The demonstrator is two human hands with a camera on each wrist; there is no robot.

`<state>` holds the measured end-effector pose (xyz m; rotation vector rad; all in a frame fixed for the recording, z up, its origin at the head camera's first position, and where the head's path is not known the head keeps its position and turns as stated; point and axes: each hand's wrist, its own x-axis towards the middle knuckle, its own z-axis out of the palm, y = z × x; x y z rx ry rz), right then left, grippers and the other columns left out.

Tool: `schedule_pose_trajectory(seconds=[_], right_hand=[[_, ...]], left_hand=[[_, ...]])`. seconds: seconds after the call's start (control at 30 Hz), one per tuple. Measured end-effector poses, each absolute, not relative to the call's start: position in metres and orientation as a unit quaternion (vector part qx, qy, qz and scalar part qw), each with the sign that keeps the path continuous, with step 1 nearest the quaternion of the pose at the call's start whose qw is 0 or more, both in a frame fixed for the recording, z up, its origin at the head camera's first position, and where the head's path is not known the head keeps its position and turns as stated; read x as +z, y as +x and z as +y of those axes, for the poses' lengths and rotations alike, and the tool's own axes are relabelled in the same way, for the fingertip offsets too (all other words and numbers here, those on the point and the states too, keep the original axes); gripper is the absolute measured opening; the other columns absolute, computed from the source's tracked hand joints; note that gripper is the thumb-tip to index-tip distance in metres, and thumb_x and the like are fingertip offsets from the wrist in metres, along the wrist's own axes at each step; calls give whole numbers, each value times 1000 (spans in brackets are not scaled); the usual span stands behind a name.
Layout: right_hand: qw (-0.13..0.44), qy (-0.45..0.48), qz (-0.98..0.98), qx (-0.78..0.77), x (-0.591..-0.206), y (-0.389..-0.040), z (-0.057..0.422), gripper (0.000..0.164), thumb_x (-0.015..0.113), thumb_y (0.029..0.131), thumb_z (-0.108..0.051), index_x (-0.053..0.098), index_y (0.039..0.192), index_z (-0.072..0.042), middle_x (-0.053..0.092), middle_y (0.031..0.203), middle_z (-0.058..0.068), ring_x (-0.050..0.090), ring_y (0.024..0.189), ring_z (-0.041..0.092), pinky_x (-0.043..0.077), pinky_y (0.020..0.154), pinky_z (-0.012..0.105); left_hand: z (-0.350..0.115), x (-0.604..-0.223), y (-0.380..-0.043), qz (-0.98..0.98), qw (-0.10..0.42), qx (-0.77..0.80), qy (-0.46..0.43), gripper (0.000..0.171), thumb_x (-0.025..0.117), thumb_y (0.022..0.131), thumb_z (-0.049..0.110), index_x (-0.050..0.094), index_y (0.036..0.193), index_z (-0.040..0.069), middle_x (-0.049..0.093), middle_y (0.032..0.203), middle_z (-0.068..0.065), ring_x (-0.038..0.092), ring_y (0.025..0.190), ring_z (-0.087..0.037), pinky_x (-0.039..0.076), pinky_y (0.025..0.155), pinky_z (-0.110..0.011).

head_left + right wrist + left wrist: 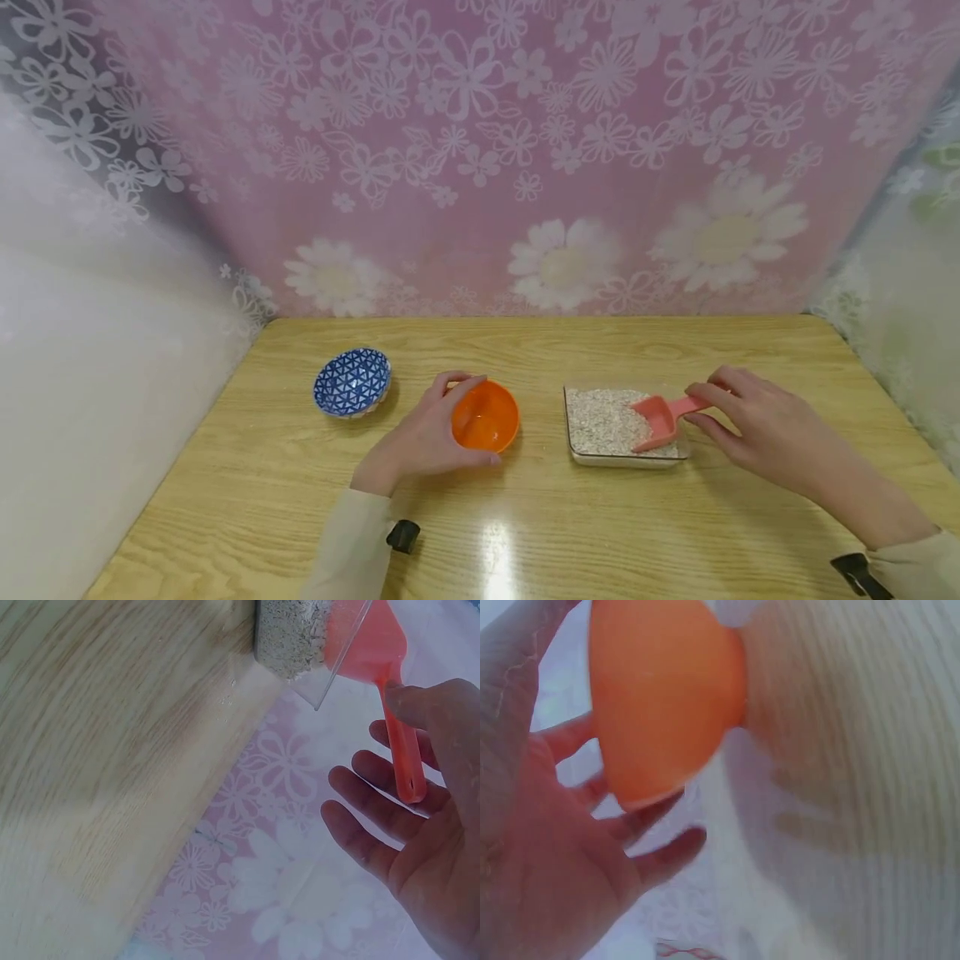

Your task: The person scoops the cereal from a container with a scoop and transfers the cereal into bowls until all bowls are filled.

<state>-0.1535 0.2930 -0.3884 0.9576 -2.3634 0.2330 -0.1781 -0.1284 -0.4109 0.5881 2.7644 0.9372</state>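
Head view from above, forward and down; close wrist views, orange bowl (489,419) common to left, scoop (662,419) to right.

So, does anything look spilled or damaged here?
Nothing clearly odd: the round orange bowl looks undamaged, and the pale oat-like flakes sit inside the clear rectangular container. Tiny pale marks on the wooden table nearby could be crumbs or glare.

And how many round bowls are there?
2: a blue-and-white patterned bowl at the table's left, and a plain orange bowl to its right, held by the left hand.
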Motion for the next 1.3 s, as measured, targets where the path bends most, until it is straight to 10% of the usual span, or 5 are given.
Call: schedule_pose_trajectory(seconds=[0.23,0.8,1.07,1.3], right_hand=[[276,359,-887,97,-391,-152,297,64,25,107,-57,70,97,-14,58,83,-8,42,64,-3,38,53,16],[271,354,-889,109,-389,-158,300,65,26,105,-61,68,99,-11,63,86,-6,58,63,7,42,50,18],[200,320,-921,99,-384,-157,302,25,81,88,-24,66,104,-13,69,89,-5,63,68,10,45,51,25],[120,301,-941,101,-386,-157,299,31,83,83,-12,65,107,-15,67,89,-10,56,69,-2,45,54,24]], left_hand=[[-83,-395,-160,904,20,375,205,90,77,84,59,33,159,36,29,163,-2,40,146,-30,46,111,-56],[8,-423,-167,876,126,436,165,127,87,72,61,1,163,42,12,171,4,38,149,-27,47,112,-52],[7,-432,-177,874,167,418,184,137,90,69,57,-9,162,41,13,172,4,22,158,-23,37,120,-54],[9,-439,-178,870,164,425,190,134,90,70,58,-7,162,42,21,170,8,23,157,-20,36,121,-52]])
